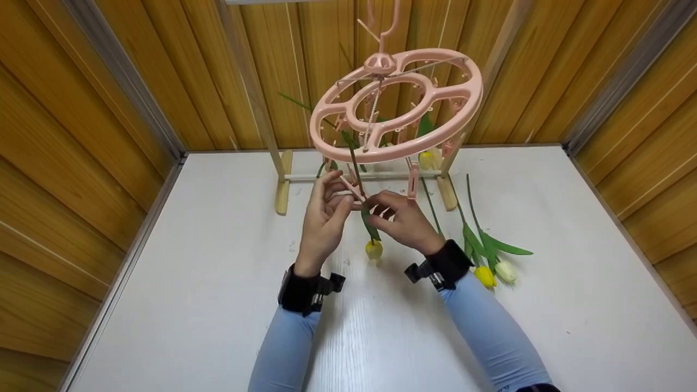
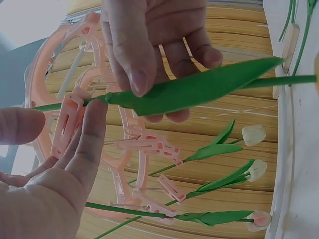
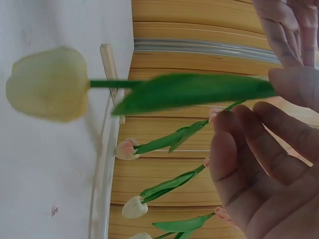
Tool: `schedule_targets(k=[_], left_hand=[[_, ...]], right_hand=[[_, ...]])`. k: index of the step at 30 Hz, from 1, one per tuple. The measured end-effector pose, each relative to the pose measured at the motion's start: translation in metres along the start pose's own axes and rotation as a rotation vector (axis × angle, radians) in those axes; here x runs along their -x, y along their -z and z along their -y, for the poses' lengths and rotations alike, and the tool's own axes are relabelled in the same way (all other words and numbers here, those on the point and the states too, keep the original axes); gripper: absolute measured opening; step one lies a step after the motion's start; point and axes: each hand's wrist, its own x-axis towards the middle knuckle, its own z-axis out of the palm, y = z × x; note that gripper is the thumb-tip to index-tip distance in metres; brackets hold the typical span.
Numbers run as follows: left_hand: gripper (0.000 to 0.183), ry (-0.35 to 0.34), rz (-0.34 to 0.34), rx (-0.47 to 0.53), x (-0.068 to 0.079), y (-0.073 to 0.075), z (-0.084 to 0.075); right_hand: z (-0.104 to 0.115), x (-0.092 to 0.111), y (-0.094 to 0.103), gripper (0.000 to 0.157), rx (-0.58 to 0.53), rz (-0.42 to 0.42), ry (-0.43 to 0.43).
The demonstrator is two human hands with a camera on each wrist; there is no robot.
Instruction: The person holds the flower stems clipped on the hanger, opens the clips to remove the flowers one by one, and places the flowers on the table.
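A pale yellow artificial tulip (image 1: 373, 250) hangs bloom down, its stem running up past a pink clothespin (image 2: 67, 124). My right hand (image 1: 403, 220) pinches it near the base of the green leaf (image 2: 199, 87), thumb on one side and fingers behind. My left hand (image 1: 321, 223) is around the clothespin with fingers extended; a fingertip touches the stem beside the clip, while the thumb appears apart from it in the left wrist view. Above both hands hangs the round pink drying rack (image 1: 425, 144), tilted.
Several tulips hang from the rack's other clips, among them a white tulip (image 2: 254, 134) and a pinkish tulip (image 2: 259, 219). On the table at right lie a yellow tulip (image 1: 484, 276) and a white tulip (image 1: 505, 271). A wooden stand (image 1: 282, 190) rises behind the hands; another clothespin (image 1: 413, 182) dangles nearby.
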Motion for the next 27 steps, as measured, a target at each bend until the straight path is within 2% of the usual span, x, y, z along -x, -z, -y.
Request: schedule_targets(k=[5,14,22,27], left_hand=[[0.045,-0.021,-0.004,-0.018,0.000,-0.001,-0.002],[0.045,-0.035,-0.025,-0.108,0.001,0.000,-0.001],[0.033,-0.056,-0.017,-0.006,-0.002,0.001,0.004],[0.025,-0.079,-0.045,0.013,-0.002,-0.001,0.005]], right_hand=[[-0.003,0.000,-0.004,0.016,0.006,-0.042,0.012],[-0.004,0.002,-0.008,0.010,-0.051,-0.107,0.050],[-0.005,0.002,-0.010,0.010,-0.080,-0.098,0.060],[-0.006,0.002,-0.011,0.011,-0.079,-0.087,0.072]])
